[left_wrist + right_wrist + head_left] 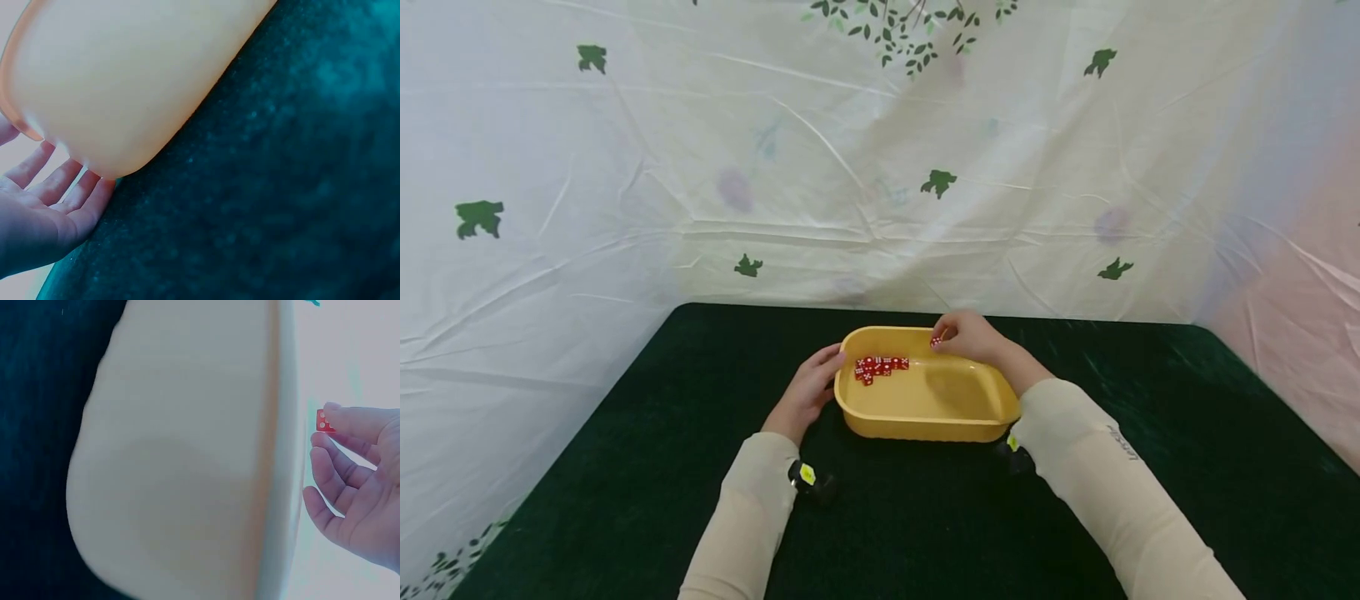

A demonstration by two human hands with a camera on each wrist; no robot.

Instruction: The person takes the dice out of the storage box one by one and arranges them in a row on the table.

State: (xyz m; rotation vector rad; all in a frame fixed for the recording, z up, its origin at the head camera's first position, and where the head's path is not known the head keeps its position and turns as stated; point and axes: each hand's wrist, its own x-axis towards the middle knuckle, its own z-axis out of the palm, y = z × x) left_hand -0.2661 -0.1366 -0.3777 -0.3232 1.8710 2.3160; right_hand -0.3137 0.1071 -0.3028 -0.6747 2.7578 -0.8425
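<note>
A yellow tray (925,429) stands on the dark green cloth, with several red dice (880,367) grouped at its left end. My right hand (973,337) is over the tray's far side and pinches one red die (936,342) between thumb and index finger; the right wrist view shows the die (323,421) at the tips of the hand (359,481), other fingers bent. At the tray's left end my left hand (808,387) rests against the wall, thumb near the rim. In the left wrist view the fingers of that hand (53,206) touch the tray (125,81), nearly straight.
The dark green cloth (910,517) covers the table around the tray. Behind it hangs a pale curtain (850,167) with green leaf shapes, which also runs along both sides.
</note>
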